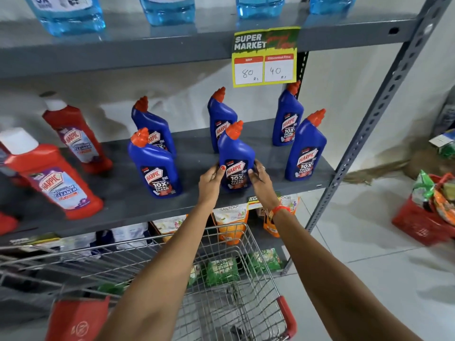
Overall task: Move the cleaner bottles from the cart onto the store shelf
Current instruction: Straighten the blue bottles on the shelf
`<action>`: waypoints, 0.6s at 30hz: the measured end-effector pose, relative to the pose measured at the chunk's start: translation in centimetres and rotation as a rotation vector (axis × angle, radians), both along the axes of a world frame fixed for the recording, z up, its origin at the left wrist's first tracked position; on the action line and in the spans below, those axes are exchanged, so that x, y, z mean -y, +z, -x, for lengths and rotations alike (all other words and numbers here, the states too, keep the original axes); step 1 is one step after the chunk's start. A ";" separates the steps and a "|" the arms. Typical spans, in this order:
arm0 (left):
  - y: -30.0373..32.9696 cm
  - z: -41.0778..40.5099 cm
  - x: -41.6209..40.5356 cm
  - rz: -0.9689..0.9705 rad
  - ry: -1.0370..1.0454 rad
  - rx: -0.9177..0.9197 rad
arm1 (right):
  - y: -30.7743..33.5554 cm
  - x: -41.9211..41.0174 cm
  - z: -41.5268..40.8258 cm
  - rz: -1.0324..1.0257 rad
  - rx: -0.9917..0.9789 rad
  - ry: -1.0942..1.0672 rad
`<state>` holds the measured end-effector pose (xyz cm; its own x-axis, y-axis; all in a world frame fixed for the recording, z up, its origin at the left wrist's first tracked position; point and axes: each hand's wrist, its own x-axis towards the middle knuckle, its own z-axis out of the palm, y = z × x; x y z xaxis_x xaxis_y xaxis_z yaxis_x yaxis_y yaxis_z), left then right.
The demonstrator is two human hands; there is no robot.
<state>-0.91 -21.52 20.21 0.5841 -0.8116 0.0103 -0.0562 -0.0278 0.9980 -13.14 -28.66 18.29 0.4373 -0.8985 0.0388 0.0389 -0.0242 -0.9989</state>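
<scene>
- Landmark: the held blue bottle [235, 156], upright on the grey middle shelf [118, 205] near its front edge, label facing out.
- Far to its left, two red bathroom-cleaner bottles [53, 178] with white caps stand on the same shelf, one behind the other; both appear tilted in the wide-angle view.
- Nearer on its left stand two blue bottles with orange caps – the front one [155, 166] just ahead of the rear one [152, 126].
- The left hand [211, 179] presses against the held bottle's left side, fingers curled round the label edge, thumb on the front.
- Directly behind the held bottle, another blue bottle [220, 114] is partly hidden by it.
- The right hand [259, 177] clasps the held bottle's right side, fingers wrapped round it; an orange band sits on that wrist.
- Above and just right of the held bottle, a yellow price tag [266, 57] hangs from the upper shelf [123, 52], which carries pale blue bottles [71, 16].
- To its right stand two more blue bottles – the rear one [288, 116] and the front one [306, 148], near the shelf end.
- Below the held bottle, the wire cart [221, 279] sits against the shelving; its visible part holds no blue bottles.
- Far right of it, a red basket [423, 227] of packets rests on the floor.
</scene>
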 end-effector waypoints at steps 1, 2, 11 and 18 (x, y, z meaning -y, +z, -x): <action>0.0 0.0 0.0 -0.006 -0.004 0.003 | -0.1 0.0 0.0 0.004 -0.001 -0.006; 0.1 0.0 0.0 -0.013 -0.007 0.008 | -0.1 -0.1 0.0 0.007 0.001 -0.010; -0.5 0.2 -1.3 0.001 0.072 0.115 | -0.7 -2.1 0.1 -0.015 0.053 -0.138; -4.5 -3.0 -8.4 0.100 0.602 0.083 | -4.1 -8.9 -3.0 0.142 -0.074 -0.465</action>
<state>2.12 -13.13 15.72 0.9334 -0.3327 0.1344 -0.1374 0.0146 0.9904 -10.16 -19.76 14.22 -0.0024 -0.9873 0.1589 -0.0791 -0.1582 -0.9842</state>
